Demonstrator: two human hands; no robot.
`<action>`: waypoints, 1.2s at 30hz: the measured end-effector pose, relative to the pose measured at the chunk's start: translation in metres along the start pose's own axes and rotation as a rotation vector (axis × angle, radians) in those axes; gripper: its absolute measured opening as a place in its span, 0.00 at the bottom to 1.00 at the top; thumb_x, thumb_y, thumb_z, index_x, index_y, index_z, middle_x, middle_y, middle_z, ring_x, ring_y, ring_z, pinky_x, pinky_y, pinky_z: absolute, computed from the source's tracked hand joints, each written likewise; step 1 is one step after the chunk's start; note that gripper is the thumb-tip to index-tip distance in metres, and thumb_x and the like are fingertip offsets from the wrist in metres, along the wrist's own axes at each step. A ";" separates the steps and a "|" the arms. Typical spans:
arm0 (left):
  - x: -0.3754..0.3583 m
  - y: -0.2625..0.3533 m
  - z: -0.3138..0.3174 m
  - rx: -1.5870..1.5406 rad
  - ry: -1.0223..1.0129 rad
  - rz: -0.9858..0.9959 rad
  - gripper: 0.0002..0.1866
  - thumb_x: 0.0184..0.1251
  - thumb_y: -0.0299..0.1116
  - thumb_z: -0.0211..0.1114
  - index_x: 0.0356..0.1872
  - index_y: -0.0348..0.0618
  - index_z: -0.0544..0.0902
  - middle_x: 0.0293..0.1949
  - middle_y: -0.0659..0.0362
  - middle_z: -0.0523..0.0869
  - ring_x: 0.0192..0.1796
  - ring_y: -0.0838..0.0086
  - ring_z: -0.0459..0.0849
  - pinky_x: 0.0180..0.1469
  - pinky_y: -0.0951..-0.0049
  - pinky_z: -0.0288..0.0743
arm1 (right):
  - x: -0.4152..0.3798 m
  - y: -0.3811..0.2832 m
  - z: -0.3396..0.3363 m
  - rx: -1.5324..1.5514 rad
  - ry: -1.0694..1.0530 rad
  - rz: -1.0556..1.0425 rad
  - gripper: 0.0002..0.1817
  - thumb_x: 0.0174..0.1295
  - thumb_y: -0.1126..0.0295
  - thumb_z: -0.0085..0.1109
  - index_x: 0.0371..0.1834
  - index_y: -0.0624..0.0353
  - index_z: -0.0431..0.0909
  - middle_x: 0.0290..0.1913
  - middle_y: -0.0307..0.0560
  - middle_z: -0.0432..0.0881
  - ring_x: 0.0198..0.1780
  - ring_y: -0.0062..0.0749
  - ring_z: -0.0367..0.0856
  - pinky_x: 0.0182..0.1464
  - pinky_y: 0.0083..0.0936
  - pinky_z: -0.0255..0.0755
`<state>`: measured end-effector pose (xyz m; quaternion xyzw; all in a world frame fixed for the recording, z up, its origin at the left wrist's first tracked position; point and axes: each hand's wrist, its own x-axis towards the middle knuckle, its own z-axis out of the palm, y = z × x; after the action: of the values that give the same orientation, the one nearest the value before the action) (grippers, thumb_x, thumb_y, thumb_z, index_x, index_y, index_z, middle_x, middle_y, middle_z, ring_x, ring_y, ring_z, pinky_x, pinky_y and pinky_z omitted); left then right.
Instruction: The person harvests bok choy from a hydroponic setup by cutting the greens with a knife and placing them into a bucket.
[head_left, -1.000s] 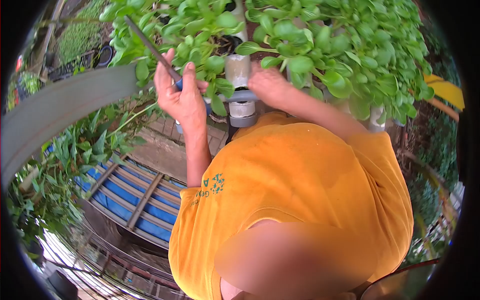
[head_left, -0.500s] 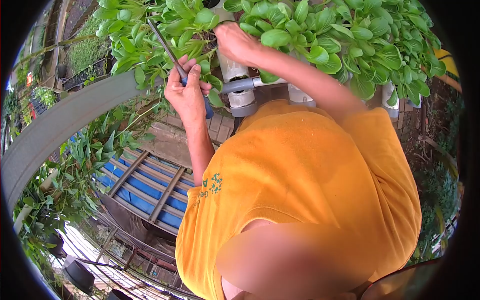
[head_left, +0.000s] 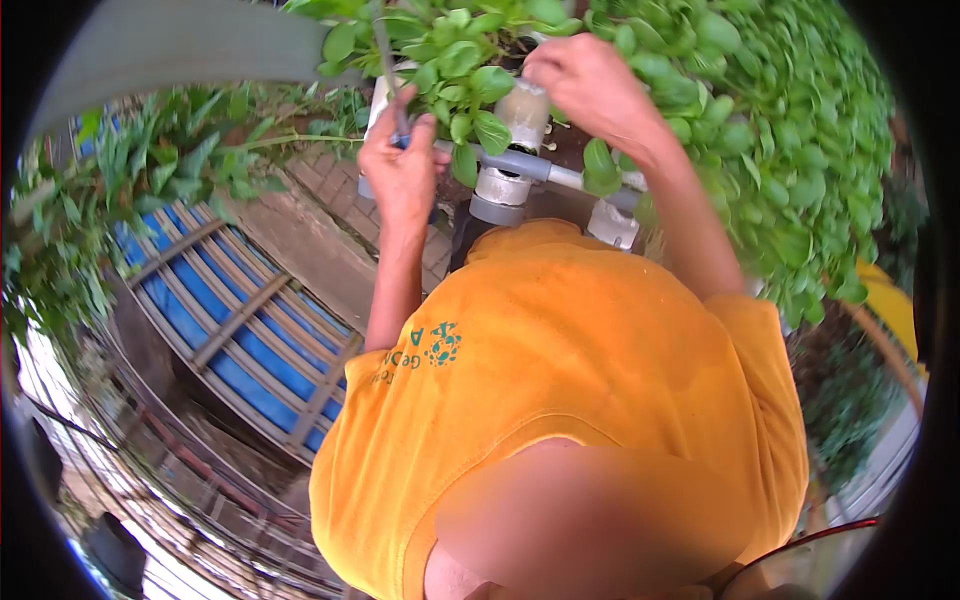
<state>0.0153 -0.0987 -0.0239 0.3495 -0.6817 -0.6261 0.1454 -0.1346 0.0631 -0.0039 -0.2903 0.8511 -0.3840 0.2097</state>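
Observation:
My left hand (head_left: 402, 165) is closed around a screwdriver (head_left: 384, 45), a tool with a long thin grey shaft pointing up and away and a blue handle partly hidden in the palm. It is beside leafy green plants (head_left: 460, 55). Curled with the fingertips pinched, my right hand (head_left: 592, 88) is at the top of a whitish pipe (head_left: 522, 112). Whatever those fingertips hold, if anything, is hidden. A grey cross pipe (head_left: 520, 163) runs just below, joined to the white pipes.
Dense leafy plants (head_left: 760, 150) fill the right side. A broad grey curved band (head_left: 200, 50) crosses the upper left. Vines (head_left: 180, 150) hang below it, above a slatted frame with blue panels (head_left: 235, 320). Another capped pipe (head_left: 612, 225) stands near my shirt.
The view has shifted, showing more plants on the right. My right hand has come out from among the leaves to the pipe top. My left hand still holds the screwdriver, its shaft now more upright.

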 end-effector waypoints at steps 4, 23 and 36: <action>-0.012 -0.010 0.015 -0.162 -0.036 -0.045 0.21 0.65 0.23 0.62 0.61 0.35 0.77 0.33 0.61 0.83 0.19 0.82 0.79 0.19 0.83 0.71 | 0.029 -0.065 -0.035 -0.070 0.205 -0.296 0.09 0.57 0.70 0.57 0.33 0.65 0.83 0.34 0.55 0.83 0.35 0.48 0.82 0.42 0.38 0.77; -0.036 -0.041 0.040 -0.465 -0.250 0.178 0.17 0.63 0.19 0.63 0.53 0.38 0.83 0.58 0.53 0.78 0.27 0.84 0.82 0.27 0.84 0.78 | 0.171 -0.076 0.004 -0.519 -1.008 -0.471 0.16 0.61 0.64 0.61 0.48 0.63 0.83 0.38 0.50 0.86 0.39 0.33 0.82 0.44 0.30 0.76; 0.026 -0.035 -0.004 -0.105 0.067 0.456 0.11 0.57 0.20 0.58 0.39 0.33 0.84 0.62 0.44 0.75 0.64 0.62 0.74 0.62 0.65 0.70 | 0.061 -0.040 -0.064 -1.036 -0.664 -0.553 0.13 0.50 0.77 0.61 0.39 0.57 0.87 0.59 0.44 0.80 0.62 0.41 0.71 0.67 0.38 0.63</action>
<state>0.0099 -0.1175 -0.0633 0.1991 -0.7043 -0.5996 0.3238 -0.2037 0.0362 0.0582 -0.6631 0.7102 0.1439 0.1877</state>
